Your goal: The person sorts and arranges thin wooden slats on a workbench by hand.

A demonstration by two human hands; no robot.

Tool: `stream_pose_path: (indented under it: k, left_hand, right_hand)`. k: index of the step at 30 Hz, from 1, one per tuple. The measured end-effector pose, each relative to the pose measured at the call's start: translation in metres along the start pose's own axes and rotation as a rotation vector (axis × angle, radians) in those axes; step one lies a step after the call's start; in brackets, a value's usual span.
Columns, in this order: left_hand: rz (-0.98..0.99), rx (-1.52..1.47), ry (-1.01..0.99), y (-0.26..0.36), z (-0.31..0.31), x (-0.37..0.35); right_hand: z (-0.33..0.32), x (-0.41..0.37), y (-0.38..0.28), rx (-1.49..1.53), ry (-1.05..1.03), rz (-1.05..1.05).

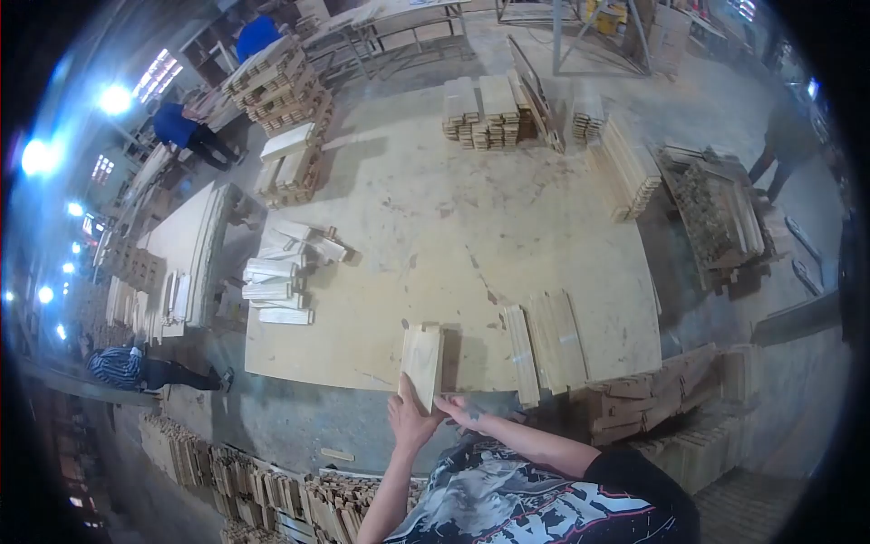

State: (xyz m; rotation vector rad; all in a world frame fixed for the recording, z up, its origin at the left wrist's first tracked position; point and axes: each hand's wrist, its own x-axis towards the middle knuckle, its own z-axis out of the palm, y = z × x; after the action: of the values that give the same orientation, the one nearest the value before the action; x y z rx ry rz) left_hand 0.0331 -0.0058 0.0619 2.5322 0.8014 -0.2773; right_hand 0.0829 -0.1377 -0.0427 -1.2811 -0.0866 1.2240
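A short stack of pale wooden boards [422, 355] lies at the front edge of the large table [408, 236], its near end between my hands. My left hand [413, 419] rests on the left side of the boards with the thumb stretched along the top. At their lower right corner, my right hand [460, 412] touches the edge, its fingers partly hidden. To the right lie a narrow strip of boards [521, 354] and a wider group of boards [557, 340].
Loose white pieces [279, 276] lie at the table's left. Board stacks [485, 109] stand at its far side, with another stack [625, 168] at the right. Wood pieces [272, 480] line the floor below. Several other people are around, one person [186, 131] bending at the left.
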Motion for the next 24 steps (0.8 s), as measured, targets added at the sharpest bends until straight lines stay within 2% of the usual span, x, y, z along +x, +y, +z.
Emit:
stream_pose_path:
  k: [3,5,9,10,13,16,19,22,24]
  left_hand:
    - [-0.033,-0.165,-0.035,-0.009,0.006,-0.014]
    - [-0.019,-0.178,0.010,-0.013,0.015,-0.021]
    - [-0.038,-0.207,0.083,-0.003,0.020,-0.024]
    - [-0.009,-0.138,0.111,-0.003,0.020,-0.022]
    - [-0.134,-0.667,-0.136,0.010,-0.008,-0.020]
    - [-0.181,-0.969,-0.309,0.022,-0.030,-0.029]
    - [-0.022,-1.005,-0.170,0.025,-0.013,-0.039]
    - [-0.072,-1.069,-0.264,0.048,-0.031,-0.054]
    - [0.092,-1.027,-0.214,0.055,-0.035,-0.051]
  right_hand:
    - [0.005,-0.036,-0.065,0.050,-0.063,0.059]
    - [0.000,-0.007,-0.029,0.116,-0.099,-0.007]
    - [-0.007,-0.037,-0.087,-0.049,-0.093,0.199]
    - [-0.006,-0.033,-0.081,-0.028,-0.090,0.113]
    - [-0.010,-0.028,-0.078,-0.035,-0.138,0.015]
    - [-0.011,-0.006,-0.061,-0.001,-0.169,0.030]
    - [-0.011,0.001,-0.066,0.202,-0.126,0.016]
    - [-0.024,-0.010,-0.095,0.407,-0.218,-0.040]
    - [-0.031,-0.012,-0.115,0.413,-0.255,-0.112]
